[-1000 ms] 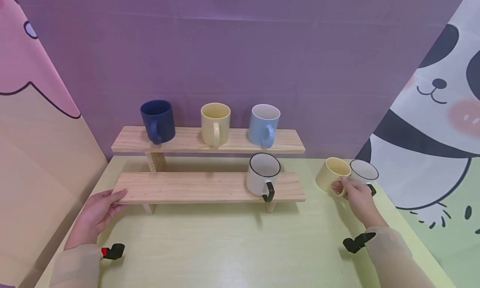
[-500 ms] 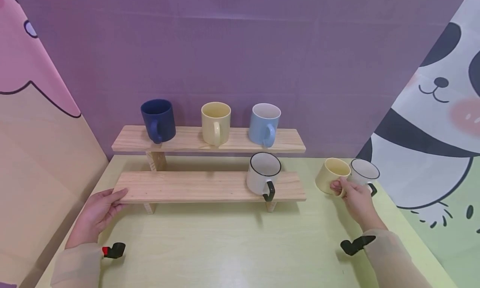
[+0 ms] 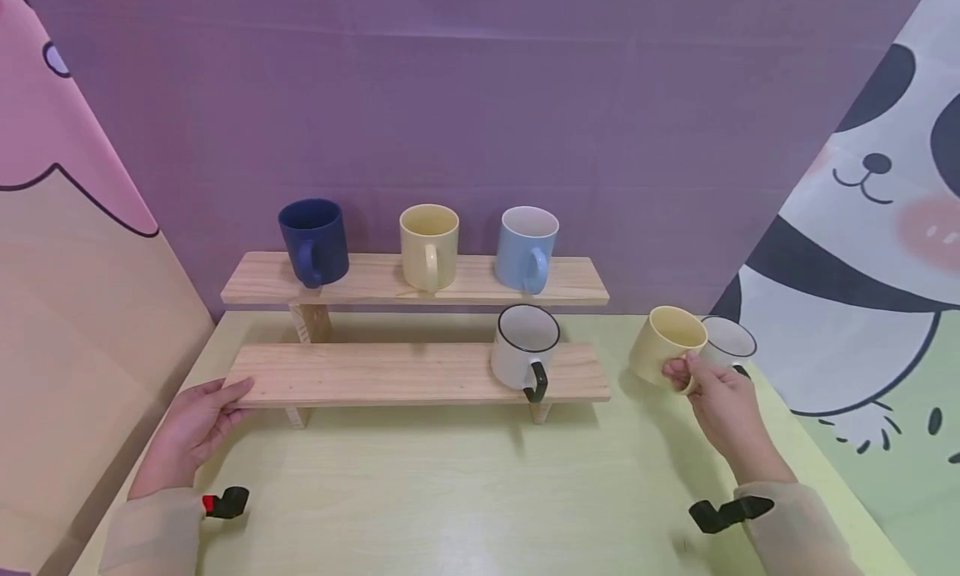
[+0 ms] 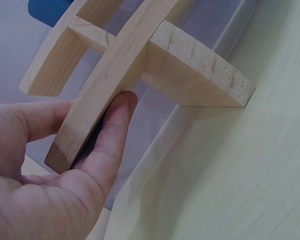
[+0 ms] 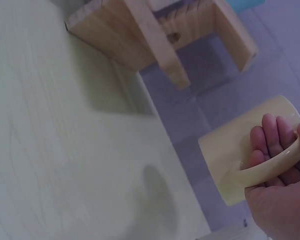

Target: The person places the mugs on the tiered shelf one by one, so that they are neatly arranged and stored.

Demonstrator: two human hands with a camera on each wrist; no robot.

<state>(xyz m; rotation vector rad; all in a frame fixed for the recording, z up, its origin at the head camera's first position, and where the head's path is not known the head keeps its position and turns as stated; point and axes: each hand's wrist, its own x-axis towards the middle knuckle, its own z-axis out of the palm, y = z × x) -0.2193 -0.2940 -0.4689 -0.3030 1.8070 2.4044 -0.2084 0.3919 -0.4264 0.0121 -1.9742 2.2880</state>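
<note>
My right hand holds a pale yellow mug by its handle, right of the wooden rack. In the right wrist view, fingers pass through the handle and the mug's body leans. A shadow shows on the table below it. Just behind it stands a white mug with a dark rim, partly hidden. My left hand grips the left end of the rack's lower board; the left wrist view shows that board pinched between digits above and below.
On the upper board stand a navy mug, another yellow mug and a light blue mug. A white mug with black rim and handle sits on the lower board's right. A purple backdrop rises behind the table.
The yellow mug in my right hand has risen slightly and now covers more of the white mug behind it. My left hand has kept its grip on the board.
</note>
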